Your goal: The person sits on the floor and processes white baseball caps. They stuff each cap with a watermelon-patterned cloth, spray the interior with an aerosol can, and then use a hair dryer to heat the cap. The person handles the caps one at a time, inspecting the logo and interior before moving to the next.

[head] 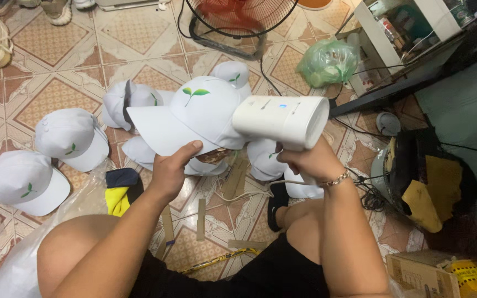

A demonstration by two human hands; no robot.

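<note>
L hand grips white cap by brim; R hand clenched on white steamer, nozzle touching cap. More caps crowd floor at left; fan up top, cardboard box lower right.

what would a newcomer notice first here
Dead centre, the left hand holds a white cap with a green leaf logo by its brim, while the right hand points a white handheld steamer at it. More white caps lie scattered on the patterned tile floor to the left.

Even indoor light, soft shadows (right edge dim), sharp focus.
</note>
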